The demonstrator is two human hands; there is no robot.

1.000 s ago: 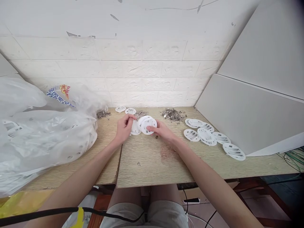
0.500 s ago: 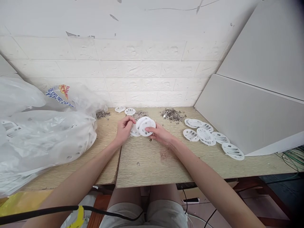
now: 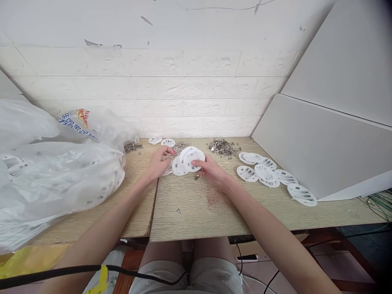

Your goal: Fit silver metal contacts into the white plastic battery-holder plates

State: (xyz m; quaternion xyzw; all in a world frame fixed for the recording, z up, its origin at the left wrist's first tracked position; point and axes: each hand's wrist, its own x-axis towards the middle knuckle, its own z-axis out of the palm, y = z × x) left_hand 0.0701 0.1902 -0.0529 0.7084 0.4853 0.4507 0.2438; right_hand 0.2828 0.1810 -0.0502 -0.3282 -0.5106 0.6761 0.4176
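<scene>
My right hand grips a round white plastic disc by its near edge, tilted up just above the wooden table. Another white disc lies flat beside it, partly under the held one. My left hand hovers at the left of these discs, its fingers pinched together near a heap of small metal clips; what they hold is too small to make out. One loose metal clip lies under my right hand.
A big clear plastic bag full of white discs fills the left side. Several finished discs lie in a row at the right beside a slanted grey panel. Two more clip heaps sit by the brick wall.
Both hands shifted a little away from me toward the clip heap. The held disc rose slightly and moved right, uncovering more of the flat disc beneath.
</scene>
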